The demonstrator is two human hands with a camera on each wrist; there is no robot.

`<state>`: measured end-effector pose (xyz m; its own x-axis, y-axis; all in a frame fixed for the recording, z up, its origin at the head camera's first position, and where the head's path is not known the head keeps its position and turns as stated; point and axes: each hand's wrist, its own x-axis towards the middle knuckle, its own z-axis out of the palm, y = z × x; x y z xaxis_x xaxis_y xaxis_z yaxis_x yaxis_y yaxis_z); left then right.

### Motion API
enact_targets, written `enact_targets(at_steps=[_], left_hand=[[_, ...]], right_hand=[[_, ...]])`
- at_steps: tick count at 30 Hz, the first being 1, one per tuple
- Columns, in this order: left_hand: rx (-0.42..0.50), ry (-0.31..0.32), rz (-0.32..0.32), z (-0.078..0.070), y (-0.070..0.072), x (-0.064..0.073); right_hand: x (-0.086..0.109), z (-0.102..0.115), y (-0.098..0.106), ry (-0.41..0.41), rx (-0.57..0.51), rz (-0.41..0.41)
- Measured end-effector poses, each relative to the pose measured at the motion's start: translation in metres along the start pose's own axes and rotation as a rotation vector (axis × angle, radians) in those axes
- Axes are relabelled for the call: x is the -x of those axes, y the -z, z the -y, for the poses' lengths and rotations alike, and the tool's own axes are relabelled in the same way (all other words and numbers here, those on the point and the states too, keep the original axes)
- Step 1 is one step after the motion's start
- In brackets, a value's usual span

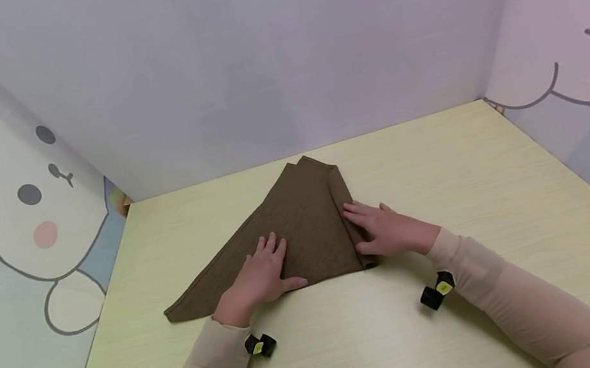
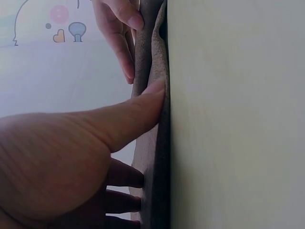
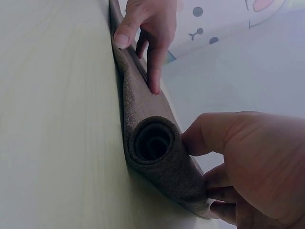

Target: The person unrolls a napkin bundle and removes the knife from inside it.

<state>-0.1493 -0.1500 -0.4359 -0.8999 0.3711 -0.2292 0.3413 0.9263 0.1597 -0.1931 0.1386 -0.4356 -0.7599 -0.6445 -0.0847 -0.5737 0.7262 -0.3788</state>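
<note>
A brown cloth [image 1: 308, 227], folded into a rough triangle, lies on the pale table. Its right edge is rolled up, and the spiral end of the roll [image 3: 153, 143] shows in the right wrist view. My left hand [image 1: 258, 278] rests on the cloth left of its middle with fingers spread, the thumb near the front edge. On the rolled edge my right hand [image 1: 387, 230] lies with fingers extended, touching the roll from the right side. In the left wrist view the left thumb [image 2: 128, 117] presses the cloth's front edge.
The pale wood-grain table [image 1: 484, 191] spreads out on every side of the cloth. A plain light curtain [image 1: 274, 57] stands behind it, with cartoon-printed panels [image 1: 4, 161] to left and right. Small black wrist devices [image 1: 436, 292] sit by both cuffs.
</note>
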Motion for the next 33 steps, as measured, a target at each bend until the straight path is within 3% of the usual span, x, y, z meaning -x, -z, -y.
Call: enact_targets(at_steps=[11,24,33], left_hand=[[0.013,0.007,0.007,-0.001,0.003,0.002],[-0.017,0.004,0.006,-0.003,0.006,0.003],[-0.014,0.005,0.009,-0.003,0.006,0.004]], right_hand=[[0.001,-0.005,0.003,-0.038,0.0,0.013],[0.003,-0.005,0.008,-0.004,-0.016,0.01],[0.004,-0.006,0.012,-0.027,-0.005,0.026]])
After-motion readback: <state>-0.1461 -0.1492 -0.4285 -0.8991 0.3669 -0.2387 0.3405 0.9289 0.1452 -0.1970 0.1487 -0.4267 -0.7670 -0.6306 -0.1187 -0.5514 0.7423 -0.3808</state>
